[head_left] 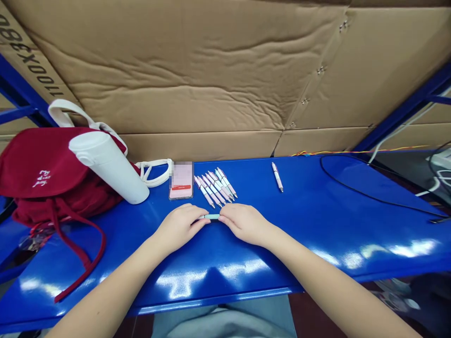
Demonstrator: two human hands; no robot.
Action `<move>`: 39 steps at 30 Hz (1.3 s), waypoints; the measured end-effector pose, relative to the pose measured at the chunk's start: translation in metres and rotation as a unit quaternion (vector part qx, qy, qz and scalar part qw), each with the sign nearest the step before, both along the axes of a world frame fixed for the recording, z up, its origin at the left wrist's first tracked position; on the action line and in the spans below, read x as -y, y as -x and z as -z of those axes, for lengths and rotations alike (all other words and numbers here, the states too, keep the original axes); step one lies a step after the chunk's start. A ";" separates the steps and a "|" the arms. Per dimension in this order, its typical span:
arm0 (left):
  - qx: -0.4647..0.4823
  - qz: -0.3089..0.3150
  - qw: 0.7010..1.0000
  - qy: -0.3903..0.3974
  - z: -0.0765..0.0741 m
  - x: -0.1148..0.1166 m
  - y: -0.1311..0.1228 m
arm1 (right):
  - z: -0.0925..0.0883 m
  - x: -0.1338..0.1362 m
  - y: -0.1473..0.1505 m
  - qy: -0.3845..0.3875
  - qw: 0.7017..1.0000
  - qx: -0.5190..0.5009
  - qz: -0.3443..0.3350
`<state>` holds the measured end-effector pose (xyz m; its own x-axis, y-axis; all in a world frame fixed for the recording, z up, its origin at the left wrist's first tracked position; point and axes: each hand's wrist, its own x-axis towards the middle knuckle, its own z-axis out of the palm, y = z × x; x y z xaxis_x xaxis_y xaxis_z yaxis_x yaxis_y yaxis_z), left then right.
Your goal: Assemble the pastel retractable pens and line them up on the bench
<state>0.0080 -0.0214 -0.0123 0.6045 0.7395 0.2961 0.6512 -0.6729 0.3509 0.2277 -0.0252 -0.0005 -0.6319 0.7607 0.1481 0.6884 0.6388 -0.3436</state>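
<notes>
Between my two hands lies a mint-green pen (212, 217), held level just above or on the blue table. My left hand (181, 226) pinches one end of it, and my right hand (244, 222) grips the other. Both ends are hidden under the fingers. Right behind the hands is a slanted row of several pale pink and mint pens (215, 188), their metal tips toward me. Off to the right, a single pink-and-white pen (277, 177) rests by itself.
Left of the pens is a phone (181, 180) with a lit screen. A white bottle (112, 169) leans against a red bag (45, 162) with a dangling strap. Black cable (369, 195) crosses the right side of the blue table (317, 220). Cardboard (211, 70) walls the back.
</notes>
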 end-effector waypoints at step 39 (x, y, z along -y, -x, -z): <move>-0.012 -0.026 0.974 -0.224 -0.006 0.008 -0.010 | -0.006 -0.010 -0.011 0.103 0.994 -0.022 0.032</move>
